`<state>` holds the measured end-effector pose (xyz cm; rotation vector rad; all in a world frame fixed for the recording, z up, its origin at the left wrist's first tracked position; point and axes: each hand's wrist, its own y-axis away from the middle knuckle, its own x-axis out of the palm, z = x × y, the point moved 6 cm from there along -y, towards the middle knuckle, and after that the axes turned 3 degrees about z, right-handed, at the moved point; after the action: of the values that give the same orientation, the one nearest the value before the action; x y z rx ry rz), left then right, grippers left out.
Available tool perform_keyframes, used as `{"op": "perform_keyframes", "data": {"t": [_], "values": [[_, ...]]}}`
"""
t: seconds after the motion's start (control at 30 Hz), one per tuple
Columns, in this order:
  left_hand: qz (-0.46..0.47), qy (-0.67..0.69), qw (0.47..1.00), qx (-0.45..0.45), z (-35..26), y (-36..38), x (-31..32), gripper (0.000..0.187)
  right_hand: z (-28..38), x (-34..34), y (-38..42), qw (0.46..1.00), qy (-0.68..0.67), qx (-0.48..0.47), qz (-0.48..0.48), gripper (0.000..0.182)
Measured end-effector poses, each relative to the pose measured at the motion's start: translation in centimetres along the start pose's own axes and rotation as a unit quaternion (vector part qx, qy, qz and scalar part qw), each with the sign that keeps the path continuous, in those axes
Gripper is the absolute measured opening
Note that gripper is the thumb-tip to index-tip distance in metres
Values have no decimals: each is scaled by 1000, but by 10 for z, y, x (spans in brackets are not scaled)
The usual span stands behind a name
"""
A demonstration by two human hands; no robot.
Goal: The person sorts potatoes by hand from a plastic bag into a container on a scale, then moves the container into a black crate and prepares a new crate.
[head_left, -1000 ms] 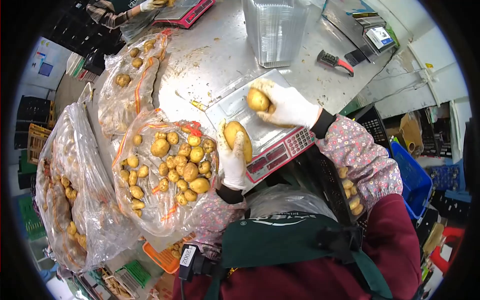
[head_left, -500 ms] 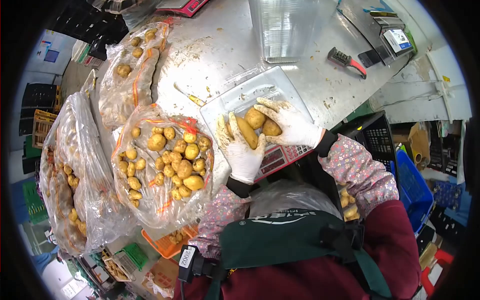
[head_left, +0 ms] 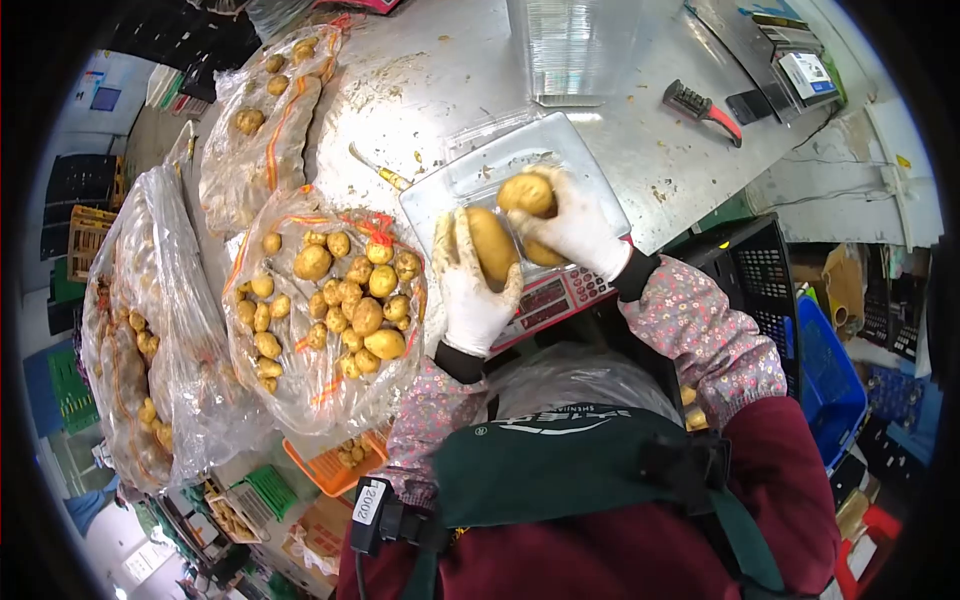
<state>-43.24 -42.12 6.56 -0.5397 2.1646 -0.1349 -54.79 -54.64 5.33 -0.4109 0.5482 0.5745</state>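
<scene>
Both my hands wear white gloves with soiled fingers, over a clear plastic tray (head_left: 470, 180) on a scale (head_left: 560, 300) with a red front panel. In my left hand (head_left: 474, 295) is a long potato (head_left: 492, 248), with the fingers curled over its near side. My right hand (head_left: 575, 228) grips a rounder potato (head_left: 527, 194), raised a little above the tray. Another potato (head_left: 543, 253) lies beneath my right hand, partly covered by it.
To the left, an open plastic bag (head_left: 330, 390) holds several potatoes; more bags stand beyond it. Stacked clear trays (head_left: 570, 50) are at the back. A knife (head_left: 380, 168) lies left of the scale, a red-handled sharpener (head_left: 703, 112) to the right. Black and blue crates stand at right.
My right hand has lifted the round potato up from the others and turned inward. My left hand stays around the long potato, which now stands more upright.
</scene>
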Motion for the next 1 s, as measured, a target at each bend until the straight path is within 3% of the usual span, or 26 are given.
{"op": "perform_keyframes", "data": {"t": [0.1,0.13,0.2,0.27,0.3,0.33,0.4,0.43,0.47,0.6,0.67,0.73,0.77,0.93,1.0], "values": [[75,1,996,42,-4,0,21,82,-51,7,-1,957,-237,153,-67,58],[101,-13,994,45,-10,0,31,75,-46,5,-2,957,-238,151,-66,58],[91,-142,984,62,-13,2,36,65,-42,3,-1,885,-430,165,-69,57],[58,-159,985,41,-8,1,29,62,-32,-6,2,888,-422,178,-53,56],[27,-176,984,17,-3,2,23,59,-19,-20,4,958,-252,114,-78,54],[27,-175,984,16,0,2,23,59,-2,-30,8,991,-74,47,-97,52],[44,-133,990,17,7,3,25,58,5,-27,8,995,-54,68,-51,55],[40,-129,991,11,1,4,24,58,13,-22,6,993,117,2,-34,58],[42,-128,991,14,1,4,23,58,17,-17,5,956,285,-62,-17,62],[-69,-2,998,1,19,-2,-10,53,-14,-25,-1,967,253,2,17,63],[-147,142,976,-72,51,-6,-28,51,-12,-50,-1,973,229,1,-22,54],[-170,124,971,-111,84,-11,-40,47,-8,-80,3,995,59,-11,-81,42],[-173,129,969,-117,94,-16,-46,46,2,-87,7,990,79,-29,-115,35],[-127,170,963,-166,114,-42,-30,42,4,-62,13,983,118,-68,-122,35],[-35,348,909,-225,129,-57,8,48,26,-25,12,937,315,-133,-73,41]]}}
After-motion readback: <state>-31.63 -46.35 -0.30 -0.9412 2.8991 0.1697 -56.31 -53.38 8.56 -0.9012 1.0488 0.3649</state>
